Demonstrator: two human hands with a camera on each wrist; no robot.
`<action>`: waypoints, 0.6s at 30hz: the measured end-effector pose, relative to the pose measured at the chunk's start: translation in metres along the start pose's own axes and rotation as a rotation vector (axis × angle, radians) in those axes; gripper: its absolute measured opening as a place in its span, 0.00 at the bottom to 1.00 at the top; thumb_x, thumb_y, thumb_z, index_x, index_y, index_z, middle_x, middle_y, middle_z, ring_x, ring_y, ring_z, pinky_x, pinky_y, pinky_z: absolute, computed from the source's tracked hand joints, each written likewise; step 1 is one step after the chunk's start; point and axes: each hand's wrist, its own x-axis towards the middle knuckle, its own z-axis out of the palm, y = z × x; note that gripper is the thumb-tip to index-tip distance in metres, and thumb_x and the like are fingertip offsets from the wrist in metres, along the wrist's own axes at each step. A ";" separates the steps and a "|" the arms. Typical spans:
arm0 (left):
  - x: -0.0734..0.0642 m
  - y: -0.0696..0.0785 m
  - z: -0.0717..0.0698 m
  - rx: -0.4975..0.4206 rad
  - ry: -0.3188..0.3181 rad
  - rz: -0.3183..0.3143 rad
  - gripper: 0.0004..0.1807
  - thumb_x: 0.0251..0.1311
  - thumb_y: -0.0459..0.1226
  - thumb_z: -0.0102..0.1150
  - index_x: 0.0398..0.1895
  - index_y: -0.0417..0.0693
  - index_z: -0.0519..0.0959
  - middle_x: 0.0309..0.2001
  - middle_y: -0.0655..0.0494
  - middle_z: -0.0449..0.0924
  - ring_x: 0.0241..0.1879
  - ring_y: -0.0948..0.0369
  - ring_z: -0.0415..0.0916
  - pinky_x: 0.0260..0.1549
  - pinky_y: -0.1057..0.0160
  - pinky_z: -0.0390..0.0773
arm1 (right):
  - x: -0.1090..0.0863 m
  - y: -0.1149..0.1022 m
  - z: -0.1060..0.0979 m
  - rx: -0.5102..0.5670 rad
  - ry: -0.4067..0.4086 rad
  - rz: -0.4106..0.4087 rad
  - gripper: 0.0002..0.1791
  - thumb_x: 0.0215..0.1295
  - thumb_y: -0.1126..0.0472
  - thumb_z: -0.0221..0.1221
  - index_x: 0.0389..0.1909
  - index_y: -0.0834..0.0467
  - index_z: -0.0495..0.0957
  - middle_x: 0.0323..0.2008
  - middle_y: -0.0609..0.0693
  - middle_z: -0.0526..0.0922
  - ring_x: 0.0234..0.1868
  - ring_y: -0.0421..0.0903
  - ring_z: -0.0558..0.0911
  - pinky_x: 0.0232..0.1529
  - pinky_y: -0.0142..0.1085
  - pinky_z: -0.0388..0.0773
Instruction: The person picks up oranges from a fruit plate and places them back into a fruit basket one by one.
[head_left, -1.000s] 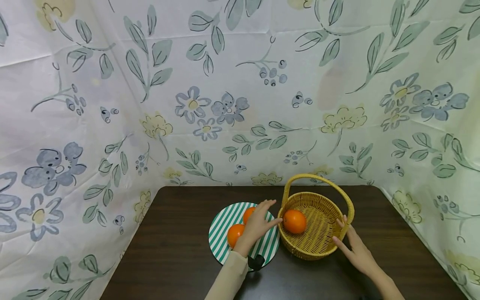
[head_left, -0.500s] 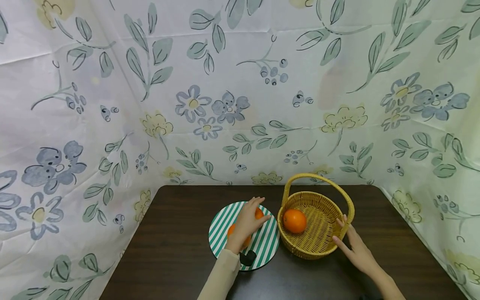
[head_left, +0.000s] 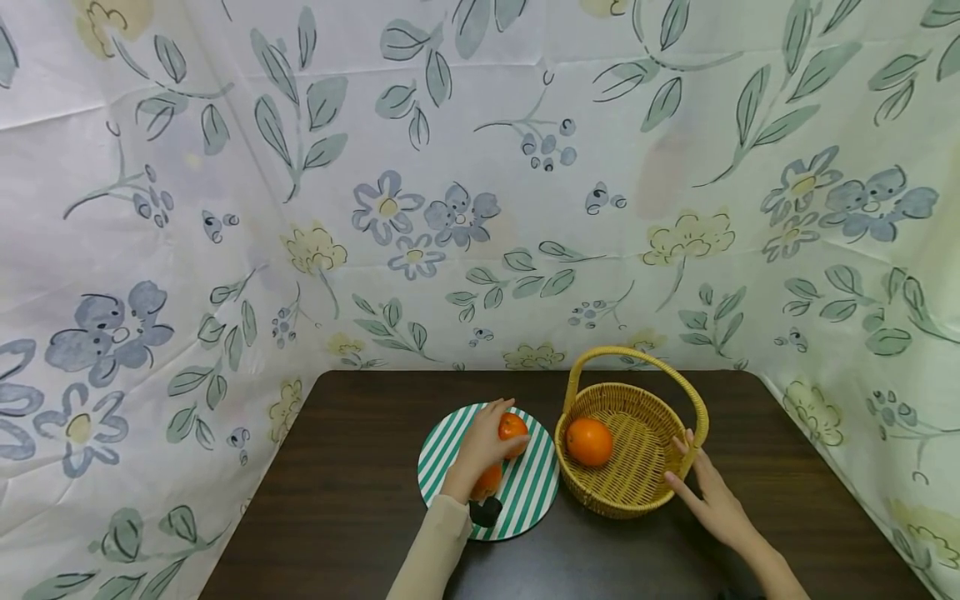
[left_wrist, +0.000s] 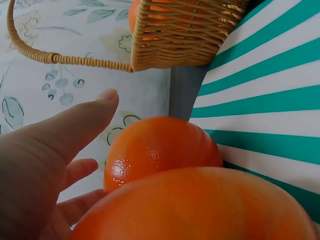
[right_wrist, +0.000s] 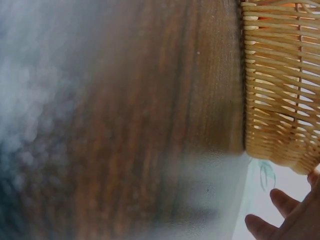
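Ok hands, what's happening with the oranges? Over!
Left hand at far orange on striped plate. Right hand at right side of basket, one orange inside. Possibly in the way: nearer orange, close by left hand.

Soft, even light; a hazy right wrist view.
The cloth [head_left: 517, 92] looks bright, the dark table [head_left: 345, 508] faintly shiny near the bottom edge. Glare dots the farther orange [left_wrist: 160, 147] in the left wrist view; the right wrist view blurs the table under whitish haze, the basket [right_wrist: 280, 95] clearer.

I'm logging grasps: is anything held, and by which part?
The left hand holds nothing, beside the plate's far orange; the right hand touches the basket's rim by the handle, grip unclear.
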 end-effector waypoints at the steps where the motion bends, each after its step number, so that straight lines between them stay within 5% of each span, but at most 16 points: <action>1: 0.000 -0.001 0.000 0.002 -0.007 -0.005 0.38 0.53 0.55 0.61 0.66 0.53 0.65 0.66 0.46 0.61 0.62 0.46 0.62 0.50 0.46 0.74 | 0.000 0.000 0.000 0.000 0.002 -0.001 0.42 0.69 0.55 0.51 0.74 0.51 0.34 0.71 0.63 0.47 0.69 0.69 0.45 0.48 0.72 0.53; 12: 0.004 -0.004 -0.006 0.052 -0.075 -0.069 0.39 0.50 0.54 0.64 0.66 0.54 0.65 0.65 0.46 0.64 0.55 0.48 0.70 0.41 0.47 0.76 | -0.002 -0.003 0.001 0.001 -0.005 0.006 0.37 0.69 0.54 0.50 0.73 0.53 0.44 0.73 0.48 0.30 0.69 0.70 0.43 0.48 0.73 0.52; 18: 0.003 -0.008 -0.008 0.045 -0.101 -0.077 0.41 0.48 0.55 0.65 0.65 0.54 0.66 0.63 0.47 0.66 0.50 0.50 0.72 0.42 0.48 0.75 | -0.002 -0.004 0.000 -0.006 -0.005 0.013 0.36 0.69 0.54 0.50 0.73 0.53 0.45 0.73 0.47 0.29 0.68 0.71 0.43 0.46 0.73 0.53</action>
